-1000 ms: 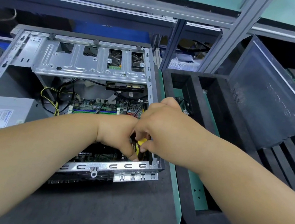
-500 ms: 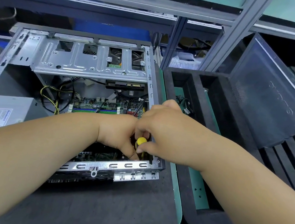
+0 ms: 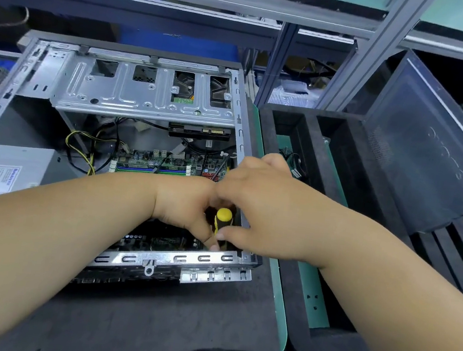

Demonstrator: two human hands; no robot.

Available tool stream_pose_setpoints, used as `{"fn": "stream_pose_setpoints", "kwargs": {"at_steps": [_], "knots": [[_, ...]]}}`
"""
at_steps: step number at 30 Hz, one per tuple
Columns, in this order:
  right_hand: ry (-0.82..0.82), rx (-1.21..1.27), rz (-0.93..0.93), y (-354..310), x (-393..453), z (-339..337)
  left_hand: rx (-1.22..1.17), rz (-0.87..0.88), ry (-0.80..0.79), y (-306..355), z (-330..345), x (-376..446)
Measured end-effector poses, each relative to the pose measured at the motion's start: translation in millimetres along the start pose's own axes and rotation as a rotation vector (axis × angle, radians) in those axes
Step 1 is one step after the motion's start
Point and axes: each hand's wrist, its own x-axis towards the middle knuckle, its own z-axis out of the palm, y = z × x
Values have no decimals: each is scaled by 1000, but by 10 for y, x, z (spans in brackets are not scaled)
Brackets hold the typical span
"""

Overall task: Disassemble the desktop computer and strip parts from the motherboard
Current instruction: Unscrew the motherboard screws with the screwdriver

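An open desktop computer case [image 3: 156, 258] lies on its side on a dark mat. Its green motherboard [image 3: 161, 164] shows inside, partly hidden by my arms. A screwdriver [image 3: 222, 221] with a yellow and black handle stands upright near the case's near right corner. My right hand [image 3: 261, 208] grips the handle, thumb pressed against its lower part. My left hand [image 3: 188, 208] reaches into the case right beside the screwdriver, fingers curled down next to its shaft; what they touch is hidden.
A silver drive cage [image 3: 147, 92] spans the case's far side. The grey power supply [image 3: 6, 174] sits at the left with yellow and black cables [image 3: 82, 148]. Black foam trays [image 3: 325, 187] stand to the right, and a dark side panel [image 3: 432, 147] leans there.
The yellow top of the screwdriver handle has come more into view as my right hand shifted slightly on it. Both hands stay in the same corner of the case.
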Motion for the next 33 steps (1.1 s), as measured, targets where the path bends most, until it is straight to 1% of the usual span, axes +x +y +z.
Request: {"fn": "stream_pose_setpoints", "kwargs": {"at_steps": [4,8,10,12,15,17,21,33], "knots": [[-25,-117,-14,-17,66,58,19,-37,5,19,0,-2],[-46,-116,-14,-12,101,74,9,-50,-31,53,-38,-30],[-66,-115,-30,-2,121,84,42,-50,-53,38,-86,-57],[-83,-85,-47,12,132,106,91,-56,-22,-5,-129,-73],[-79,-42,-72,65,155,134,138,-23,83,-68,-174,-73],[-77,-16,-82,97,182,124,192,-3,113,-87,-195,-60],[-83,-17,-100,151,269,107,263,-18,118,-124,-226,-11],[-105,39,-132,200,344,124,236,-22,115,-167,-241,-14]]}}
